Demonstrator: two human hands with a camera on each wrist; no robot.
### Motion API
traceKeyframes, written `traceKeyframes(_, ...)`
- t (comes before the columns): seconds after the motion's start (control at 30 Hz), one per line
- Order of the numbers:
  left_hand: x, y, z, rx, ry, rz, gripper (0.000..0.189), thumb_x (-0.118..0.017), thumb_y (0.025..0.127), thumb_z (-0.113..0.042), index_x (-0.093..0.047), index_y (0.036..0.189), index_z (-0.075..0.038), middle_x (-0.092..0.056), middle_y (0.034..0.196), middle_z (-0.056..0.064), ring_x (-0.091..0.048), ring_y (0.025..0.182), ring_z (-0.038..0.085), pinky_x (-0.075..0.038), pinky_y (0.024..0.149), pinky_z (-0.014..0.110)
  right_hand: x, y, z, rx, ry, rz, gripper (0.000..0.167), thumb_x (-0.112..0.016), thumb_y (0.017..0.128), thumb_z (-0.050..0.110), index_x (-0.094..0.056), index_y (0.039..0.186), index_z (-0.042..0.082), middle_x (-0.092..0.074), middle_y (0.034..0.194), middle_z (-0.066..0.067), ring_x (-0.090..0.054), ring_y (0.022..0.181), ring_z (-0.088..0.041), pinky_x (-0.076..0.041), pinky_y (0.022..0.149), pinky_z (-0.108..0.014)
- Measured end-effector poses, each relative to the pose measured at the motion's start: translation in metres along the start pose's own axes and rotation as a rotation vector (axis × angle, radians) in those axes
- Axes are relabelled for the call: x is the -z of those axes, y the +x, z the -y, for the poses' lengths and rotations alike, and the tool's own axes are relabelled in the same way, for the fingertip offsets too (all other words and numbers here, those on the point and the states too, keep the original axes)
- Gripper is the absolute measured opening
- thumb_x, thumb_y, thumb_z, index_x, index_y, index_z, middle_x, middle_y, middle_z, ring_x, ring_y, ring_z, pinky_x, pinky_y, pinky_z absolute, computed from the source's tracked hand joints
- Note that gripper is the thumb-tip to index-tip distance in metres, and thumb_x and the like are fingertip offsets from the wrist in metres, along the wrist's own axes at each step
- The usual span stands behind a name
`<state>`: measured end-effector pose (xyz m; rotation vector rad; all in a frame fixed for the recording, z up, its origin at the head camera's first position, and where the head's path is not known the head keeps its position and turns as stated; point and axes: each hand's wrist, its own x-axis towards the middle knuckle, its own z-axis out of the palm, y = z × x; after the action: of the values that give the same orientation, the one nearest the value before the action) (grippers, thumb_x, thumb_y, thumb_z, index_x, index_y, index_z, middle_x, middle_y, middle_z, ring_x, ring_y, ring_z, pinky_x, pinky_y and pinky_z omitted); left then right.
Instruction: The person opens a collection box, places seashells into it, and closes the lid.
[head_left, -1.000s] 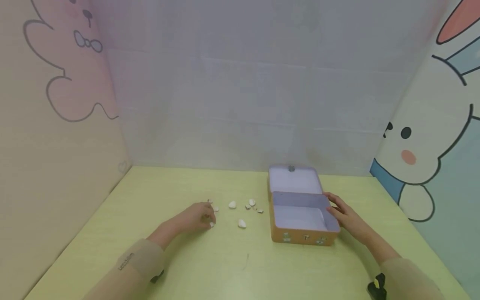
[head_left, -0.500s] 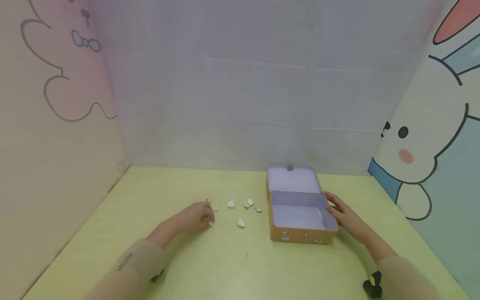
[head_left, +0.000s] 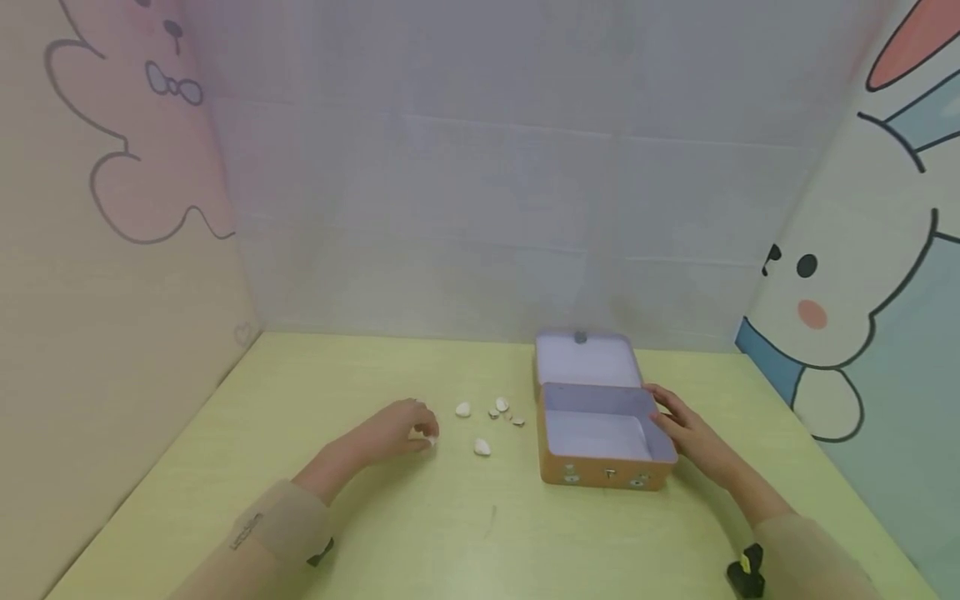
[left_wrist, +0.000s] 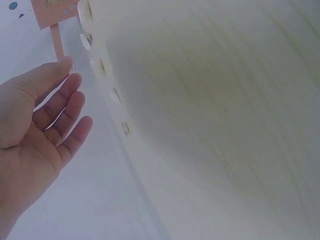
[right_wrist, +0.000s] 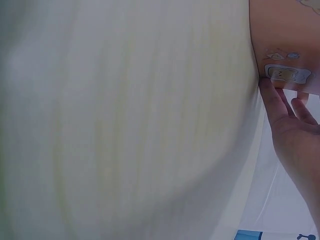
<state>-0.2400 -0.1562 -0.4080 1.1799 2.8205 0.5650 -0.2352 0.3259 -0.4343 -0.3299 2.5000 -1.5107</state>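
Note:
My left hand is low over the table, left of the middle. Its thumb and forefinger pinch a small white seashell, mostly hidden by the fingertips. In the left wrist view the left hand has its other fingers loosely bent. My right hand holds the right wall of an orange tin box, with digits at the rim and against the outer side. The box is lidded, its pale purple lid tipped back. In the right wrist view the right hand touches the box's printed orange side.
Several white shells lie between the left hand and the box, among them a near shell, a farther shell and one close to the box. All stand on a pale yellow table, bounded by walls at the back and sides.
My left hand has shifted slightly right and away from me, with the small shell at its fingertips. The right hand and the box have stayed in place.

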Motion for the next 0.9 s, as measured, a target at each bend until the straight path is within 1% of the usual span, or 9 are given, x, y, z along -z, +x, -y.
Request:
traceKeyframes(0.03,0.000,0.000,-0.001,0.005,0.005,-0.008,0.007,-0.069,0.085,-0.011,-0.067,0.091,-0.012,-0.064,0.089,-0.004,-0.059,0.087,0.014,-0.051,0.081,0.031,0.000,0.000,0.000,0.000,-0.003,0.000,0.057,-0.040,0.102,0.030,-0.014,0.151,0.015,-0.008,0.154,-0.025,-0.020,0.134,-0.053,-0.043,0.092,-0.060)
traceKeyframes(0.07,0.001,0.000,-0.003,0.012,0.009,-0.014,0.007,-0.069,0.085,-0.011,-0.067,0.092,-0.012,-0.064,0.090,-0.004,-0.059,0.087,0.014,-0.051,0.080,0.029,0.000,0.000,0.000,0.000,-0.004,0.000,0.058,-0.040,0.102,0.031,-0.014,0.151,0.016,-0.008,0.154,-0.025,-0.020,0.134,-0.053,-0.043,0.092,-0.060)
traceKeyframes(0.23,0.003,0.002,-0.013,0.009,0.032,-0.064,0.007,-0.069,0.084,-0.010,-0.067,0.091,-0.010,-0.064,0.089,-0.002,-0.059,0.087,0.015,-0.051,0.079,0.029,0.000,0.000,0.001,0.010,-0.018,0.002,0.057,-0.039,0.102,0.031,-0.013,0.151,0.016,-0.008,0.154,-0.025,-0.021,0.133,-0.053,-0.043,0.092,-0.060)
traceKeyframes(0.33,0.006,0.004,-0.020,0.015,0.046,-0.100,0.006,-0.070,0.084,-0.009,-0.067,0.089,-0.011,-0.063,0.087,-0.003,-0.057,0.086,0.014,-0.050,0.078,0.028,0.000,0.000,0.000,0.018,-0.017,0.004,0.056,-0.039,0.102,0.029,-0.013,0.151,0.015,-0.008,0.154,-0.025,-0.021,0.133,-0.054,-0.044,0.091,-0.060)
traceKeyframes(0.53,0.007,0.008,-0.032,0.020,0.066,-0.200,0.008,-0.071,0.083,-0.013,-0.066,0.090,-0.014,-0.062,0.087,-0.006,-0.053,0.086,0.011,-0.049,0.077,0.026,0.000,-0.001,0.000,0.005,-0.021,0.003,0.057,-0.039,0.102,0.031,-0.013,0.151,0.016,-0.007,0.154,-0.025,-0.020,0.134,-0.054,-0.042,0.093,-0.062)
traceKeyframes(0.67,0.007,0.012,-0.039,0.012,0.067,-0.277,0.011,-0.072,0.082,-0.013,-0.066,0.090,-0.015,-0.061,0.087,-0.007,-0.052,0.085,0.009,-0.048,0.075,0.024,0.000,-0.001,-0.001,-0.002,-0.024,0.001,0.057,-0.039,0.102,0.032,-0.013,0.151,0.016,-0.007,0.154,-0.024,-0.020,0.134,-0.054,-0.041,0.093,-0.063)
traceKeyframes(0.9,0.009,0.024,-0.055,-0.001,0.049,-0.413,0.011,-0.073,0.081,-0.010,-0.067,0.090,-0.014,-0.062,0.085,-0.006,-0.051,0.082,0.010,-0.047,0.073,0.024,0.000,0.002,-0.003,0.018,-0.023,0.006,0.057,-0.039,0.102,0.032,-0.013,0.151,0.014,-0.008,0.154,-0.025,-0.021,0.133,-0.054,-0.042,0.092,-0.063)
